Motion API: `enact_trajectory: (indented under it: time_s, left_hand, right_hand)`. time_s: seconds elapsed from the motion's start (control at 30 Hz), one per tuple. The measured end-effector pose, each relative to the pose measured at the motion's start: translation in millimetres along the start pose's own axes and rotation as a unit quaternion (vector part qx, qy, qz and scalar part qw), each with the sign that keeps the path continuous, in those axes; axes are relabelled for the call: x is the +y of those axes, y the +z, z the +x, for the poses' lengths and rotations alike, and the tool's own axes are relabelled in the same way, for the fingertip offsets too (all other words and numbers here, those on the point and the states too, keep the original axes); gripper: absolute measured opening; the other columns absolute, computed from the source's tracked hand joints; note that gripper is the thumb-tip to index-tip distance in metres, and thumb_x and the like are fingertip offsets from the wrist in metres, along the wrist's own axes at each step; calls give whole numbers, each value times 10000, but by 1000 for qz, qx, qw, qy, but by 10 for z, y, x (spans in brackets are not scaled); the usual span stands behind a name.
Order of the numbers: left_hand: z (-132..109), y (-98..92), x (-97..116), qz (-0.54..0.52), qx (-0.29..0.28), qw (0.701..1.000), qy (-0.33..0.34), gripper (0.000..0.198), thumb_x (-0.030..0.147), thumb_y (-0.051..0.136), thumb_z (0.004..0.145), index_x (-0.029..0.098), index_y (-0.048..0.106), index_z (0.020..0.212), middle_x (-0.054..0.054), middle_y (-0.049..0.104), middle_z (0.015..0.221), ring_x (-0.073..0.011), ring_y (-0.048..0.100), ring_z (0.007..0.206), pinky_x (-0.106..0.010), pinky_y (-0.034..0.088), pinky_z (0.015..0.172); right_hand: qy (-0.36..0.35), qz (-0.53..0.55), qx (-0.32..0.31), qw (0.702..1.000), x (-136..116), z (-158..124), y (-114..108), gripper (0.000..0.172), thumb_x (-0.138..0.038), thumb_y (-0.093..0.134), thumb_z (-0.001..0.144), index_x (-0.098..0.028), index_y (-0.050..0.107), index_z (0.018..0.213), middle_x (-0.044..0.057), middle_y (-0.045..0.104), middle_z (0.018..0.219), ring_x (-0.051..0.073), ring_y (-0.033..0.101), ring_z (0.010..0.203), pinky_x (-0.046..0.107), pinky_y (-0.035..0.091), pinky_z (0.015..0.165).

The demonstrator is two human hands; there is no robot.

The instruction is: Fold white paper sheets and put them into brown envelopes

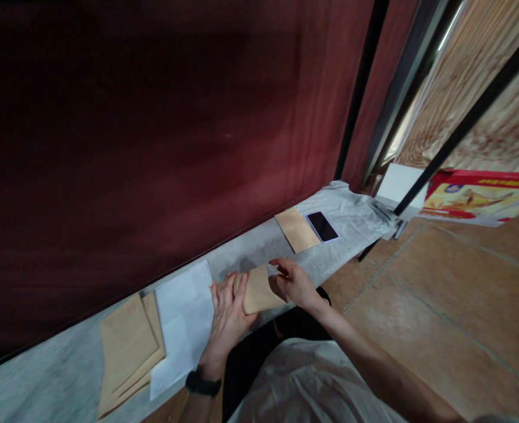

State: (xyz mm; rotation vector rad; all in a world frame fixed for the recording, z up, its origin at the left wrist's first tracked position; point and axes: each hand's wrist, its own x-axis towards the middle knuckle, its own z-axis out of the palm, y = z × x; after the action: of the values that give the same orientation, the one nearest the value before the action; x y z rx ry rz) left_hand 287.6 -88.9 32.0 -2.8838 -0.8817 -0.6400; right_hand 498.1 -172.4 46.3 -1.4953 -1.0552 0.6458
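A brown paper envelope (259,289) lies across the narrow cloth-covered surface in front of my lap. My left hand (229,311) grips its left end, thumb on top and fingers around the far side. My right hand (292,282) is at the open right end, fingers curled on the mouth of the envelope, where a small pale bit of paper (272,271) shows. Part of the right fingers is hidden. Just left of my left hand lie white paper sheets (182,323), then several brown envelopes (127,341) in an overlapping stack.
Another brown envelope (297,230) lies further right, beside a phone (322,227) with a dark screen. A grey cloth (351,214) covers the narrow surface, which runs along a dark red panel (175,147). A red and yellow box (479,200) and a black pole (462,123) stand at the right.
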Motion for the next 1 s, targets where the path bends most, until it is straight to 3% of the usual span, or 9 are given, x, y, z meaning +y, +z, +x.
enact_trajectory:
  time_s: [0.13,0.2,0.27,0.33,0.47,0.5,0.57,0.7,1.0]
  left_hand:
    - [2,2,2,-20,-1,1000,-16,891,335,726,806,195,304,1579,-207,272,1641,-411,230,1525,-661,157,1218]
    - [-33,44,23,-66,28,994,-83,866,371,719,830,208,311,1576,-198,203,1670,-414,196,1536,-669,181,1211]
    - [-86,116,79,-168,81,960,-211,813,430,690,865,214,331,1561,-191,257,1652,-384,262,1520,-628,277,1199]
    - [-129,193,188,-343,107,860,-362,690,476,638,910,224,400,1506,-179,457,1533,-329,462,1416,-547,441,1121]
    - [-98,252,520,-685,2,501,-529,362,415,648,933,182,602,1206,-120,733,1067,-223,737,978,-402,614,871]
    - [-69,242,602,-717,0,441,-539,292,357,681,916,177,623,1139,-94,742,1008,-193,744,898,-351,622,820]
    - [-12,207,732,-748,24,387,-539,232,242,733,869,184,642,1075,-56,751,992,-160,743,811,-274,617,717]
    - [20,162,812,-750,49,382,-538,288,125,799,763,180,662,1011,-20,756,912,-146,735,721,-206,569,587]
    - [-25,224,644,-708,77,436,-550,374,197,868,653,178,604,917,32,713,745,-115,679,562,-182,465,477]
  right_hand:
    - [78,109,-31,990,95,60,3,83,-257,562,738,-221,636,747,-2,652,729,171,620,705,258,499,648]
    - [115,183,-19,976,129,79,19,88,-296,578,716,-232,612,766,-12,667,709,176,629,682,266,511,635]
    - [144,232,17,962,167,83,54,160,-325,608,680,-234,606,813,-9,695,751,184,646,704,281,529,662]
    - [167,257,43,951,210,68,111,229,-360,632,661,-229,603,847,3,710,792,190,660,723,296,540,684]
    - [176,274,52,944,304,-14,268,319,-410,661,644,-219,614,895,18,715,837,193,657,749,298,537,690]
    - [178,280,56,942,325,-40,308,328,-411,672,634,-216,615,891,16,709,825,187,646,733,289,528,667]
    - [188,293,65,935,356,-94,377,327,-399,693,617,-209,618,872,3,690,788,161,609,667,260,494,592]
    - [215,315,60,922,365,-176,444,330,-371,723,608,-200,642,878,-15,679,786,122,564,599,231,459,535]
    - [230,268,36,935,424,-190,426,394,-481,739,608,-210,641,878,-3,685,769,173,628,664,290,553,577]
